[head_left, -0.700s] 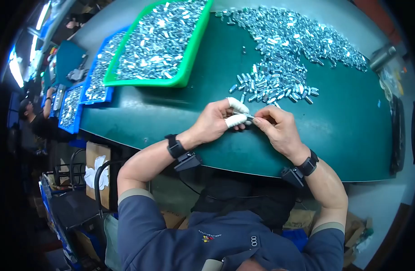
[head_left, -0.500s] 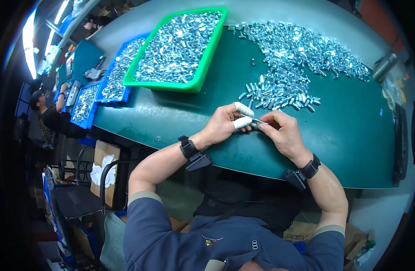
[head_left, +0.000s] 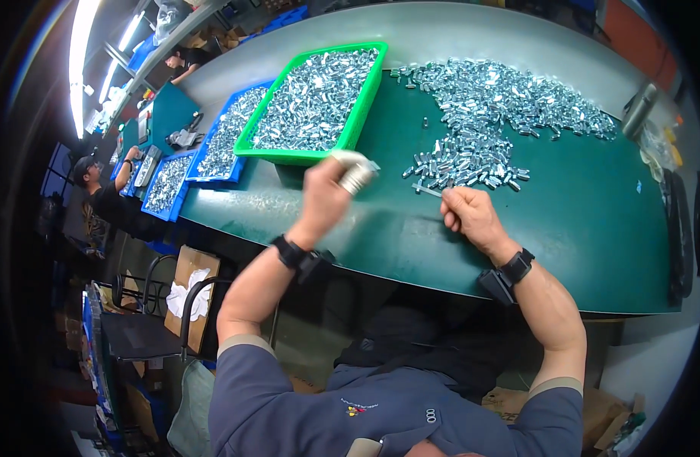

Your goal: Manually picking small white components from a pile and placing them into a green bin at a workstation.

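My left hand (head_left: 325, 199), with white covers on its thumb and a finger, is raised near the front corner of the green basket (head_left: 355, 122). It is blurred, but a small shiny metal part (head_left: 374, 166) shows at its closed fingertips. My right hand (head_left: 473, 216) is over the green tabletop, just in front of the loose metal parts (head_left: 472, 156). Between its thumb and fingers is a thin, flat metal strip (head_left: 427, 190) pointing left; its exact kind cannot be made out. Similar silvery parts fill the basket.
Blue trays (head_left: 214, 180) of metal parts stand left of the basket. One part (head_left: 425, 122) lies apart from the heap. A metal cylinder (head_left: 640, 110) and plastic bags (head_left: 658, 146) are at the far right. Another person (head_left: 106, 190) works at the left, near a chair (head_left: 140, 335).
My left hand has moved away from my right, up and left toward the basket, with a small part. My right hand stays near the heap with the strip. The whole view has shifted slightly.
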A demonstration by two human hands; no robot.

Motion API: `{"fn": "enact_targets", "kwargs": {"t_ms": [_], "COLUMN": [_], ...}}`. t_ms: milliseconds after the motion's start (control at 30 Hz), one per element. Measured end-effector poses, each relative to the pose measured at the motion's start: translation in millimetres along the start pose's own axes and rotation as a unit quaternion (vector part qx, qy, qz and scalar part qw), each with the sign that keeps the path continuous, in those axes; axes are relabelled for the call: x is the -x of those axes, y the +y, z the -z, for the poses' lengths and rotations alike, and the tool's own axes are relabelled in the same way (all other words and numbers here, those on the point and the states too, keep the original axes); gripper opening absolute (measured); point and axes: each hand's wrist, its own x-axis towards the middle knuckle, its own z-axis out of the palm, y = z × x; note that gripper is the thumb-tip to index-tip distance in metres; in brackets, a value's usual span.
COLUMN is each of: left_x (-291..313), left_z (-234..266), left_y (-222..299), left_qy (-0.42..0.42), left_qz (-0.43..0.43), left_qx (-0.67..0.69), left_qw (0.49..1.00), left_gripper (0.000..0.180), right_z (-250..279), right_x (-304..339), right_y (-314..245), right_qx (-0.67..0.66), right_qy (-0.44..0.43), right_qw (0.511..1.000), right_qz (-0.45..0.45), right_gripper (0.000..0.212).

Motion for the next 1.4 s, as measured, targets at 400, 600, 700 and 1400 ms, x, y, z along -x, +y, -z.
{"fn": "enact_targets", "kwargs": {"t_ms": [400, 600, 700, 1400], "left_x": [-40, -38, -37, 2], "left_z": [-45, -66, -61, -68], "left_y": [-9, -43, -38, -32], "left_qy": [-0.069, -0.153, -0.202, -0.084], "left_qz": [-0.179, -0.129, 0.019, 0.334], "left_qx": [-0.325, -0.293, -0.232, 0.382], "left_qw": [0.926, 0.935, 0.951, 0.857], "left_gripper": [0.022, 0.024, 0.022, 0.032], "right_z": [-4, -6, -4, -6], "right_x": [-6, -2, 1, 1], "right_y": [10, 2, -4, 5], "right_qx": [-0.012, 0.057, 0.076, 0.096], "right_qy": [0.090, 0.074, 0.060, 0.081], "right_qw": [0.995, 0.995, 0.995, 0.990], "right_qz": [0.041, 0.030, 0.032, 0.068], "right_gripper": [0.036, 0.034, 0.033, 0.032]}}
